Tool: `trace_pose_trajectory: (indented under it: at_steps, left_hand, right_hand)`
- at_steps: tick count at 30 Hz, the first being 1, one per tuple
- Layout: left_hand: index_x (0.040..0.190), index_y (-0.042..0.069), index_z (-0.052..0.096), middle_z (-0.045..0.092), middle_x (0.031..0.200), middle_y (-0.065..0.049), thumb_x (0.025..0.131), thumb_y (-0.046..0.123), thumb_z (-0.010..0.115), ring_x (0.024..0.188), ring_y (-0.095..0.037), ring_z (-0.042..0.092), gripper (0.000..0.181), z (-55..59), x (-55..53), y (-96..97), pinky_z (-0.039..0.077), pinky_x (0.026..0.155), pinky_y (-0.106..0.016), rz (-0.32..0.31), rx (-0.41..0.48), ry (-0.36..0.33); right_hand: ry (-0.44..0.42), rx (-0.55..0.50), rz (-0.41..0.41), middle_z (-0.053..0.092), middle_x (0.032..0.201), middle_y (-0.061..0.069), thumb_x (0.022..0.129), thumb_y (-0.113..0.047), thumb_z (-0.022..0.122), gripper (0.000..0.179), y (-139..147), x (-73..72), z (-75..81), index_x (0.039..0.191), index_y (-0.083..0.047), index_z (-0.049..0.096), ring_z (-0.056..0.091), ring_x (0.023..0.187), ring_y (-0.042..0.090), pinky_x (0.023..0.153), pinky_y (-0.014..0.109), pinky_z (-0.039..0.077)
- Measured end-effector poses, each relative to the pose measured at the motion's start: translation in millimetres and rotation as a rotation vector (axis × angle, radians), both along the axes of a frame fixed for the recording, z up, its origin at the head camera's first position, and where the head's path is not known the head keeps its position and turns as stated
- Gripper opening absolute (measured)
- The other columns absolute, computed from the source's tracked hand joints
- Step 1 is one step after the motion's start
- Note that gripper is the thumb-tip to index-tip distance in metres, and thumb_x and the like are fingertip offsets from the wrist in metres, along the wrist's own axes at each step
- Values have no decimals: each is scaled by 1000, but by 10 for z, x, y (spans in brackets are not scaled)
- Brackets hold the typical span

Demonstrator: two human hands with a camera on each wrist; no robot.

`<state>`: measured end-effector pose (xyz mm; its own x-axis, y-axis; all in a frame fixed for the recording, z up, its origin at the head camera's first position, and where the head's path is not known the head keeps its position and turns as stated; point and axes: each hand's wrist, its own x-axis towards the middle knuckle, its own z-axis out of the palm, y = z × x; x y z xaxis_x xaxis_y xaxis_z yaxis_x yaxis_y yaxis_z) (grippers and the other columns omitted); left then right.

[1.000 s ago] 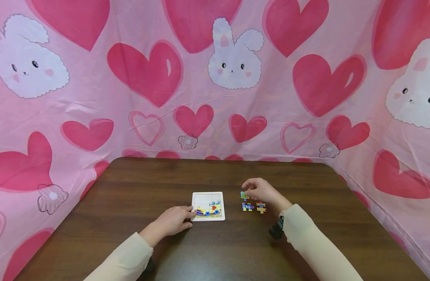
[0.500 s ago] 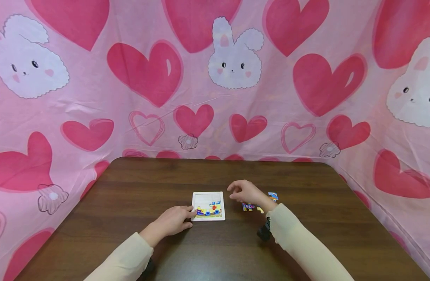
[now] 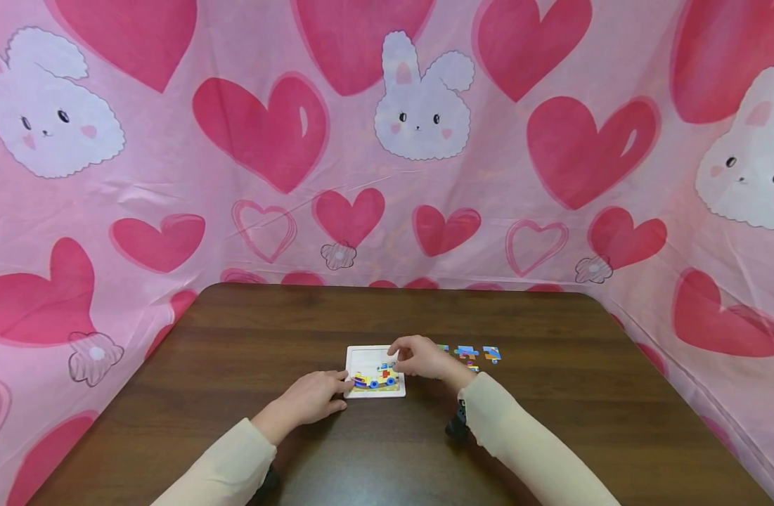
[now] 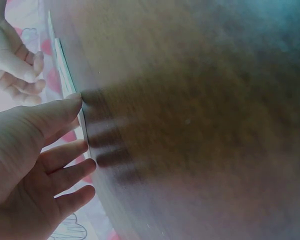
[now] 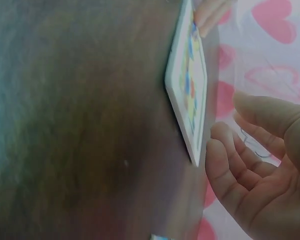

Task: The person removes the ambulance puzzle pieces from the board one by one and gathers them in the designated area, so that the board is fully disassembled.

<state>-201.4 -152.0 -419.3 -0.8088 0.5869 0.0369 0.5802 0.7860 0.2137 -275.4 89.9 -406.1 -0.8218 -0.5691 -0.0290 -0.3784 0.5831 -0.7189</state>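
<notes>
A square white-framed jigsaw puzzle board (image 3: 375,395) lies flat on the table, its lower part filled with a yellow and blue vehicle picture. My left hand (image 3: 311,397) touches its left edge; in the left wrist view the thumb and fingertips (image 4: 76,102) meet the rim. Over the board's right side hovers my right hand (image 3: 422,358), fingers loosely bent. In the right wrist view, no piece shows between its thumb and fingers (image 5: 220,160), which are apart from the board. Jigsaw pieces (image 3: 466,351) lie just beyond that hand, partly hidden by it.
The brown wooden table (image 3: 285,330) carries the board and pieces. Pink fabric with hearts and rabbits (image 3: 418,232) rises around its back and sides. Another loose piece (image 3: 491,353) lies farthest right. Dark devices (image 3: 458,424) are strapped at the wrists.
My right hand has moved left from the loose pieces to the board's right side, uncovering the pieces at the upper right. The left hand and the board stay put.
</notes>
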Motion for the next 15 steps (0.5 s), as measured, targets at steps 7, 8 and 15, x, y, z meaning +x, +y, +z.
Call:
trace_pose_trajectory:
  at_steps: [7, 8, 15]
  left_hand:
    - [119, 5, 63, 55, 124, -18, 82, 20, 69, 110, -31, 54, 40, 12, 6, 12, 43, 89, -45, 3, -3, -2]
    - [119, 5, 63, 55, 124, -18, 82, 20, 70, 110, -31, 54, 40, 13, 7, 13, 43, 89, -45, 3, -2, -3]
    - [119, 5, 63, 56, 123, -18, 83, 20, 69, 110, -30, 54, 40, 10, 3, 9, 43, 88, -44, -4, -7, 10]
  right_hand:
    - [28, 70, 9, 53, 80, 3, 79, -8, 72, 28, -90, -1, -79, 105, -4, 64, 48, 64, 16, 54, 27, 44]
    - [33, 75, 10, 54, 82, 4, 78, -8, 72, 28, -99, -2, -91, 105, -4, 64, 48, 64, 16, 55, 27, 43]
    - [78, 121, 27, 55, 91, 6, 74, -11, 76, 37, -129, -1, -150, 108, -4, 64, 47, 76, 18, 68, 32, 43]
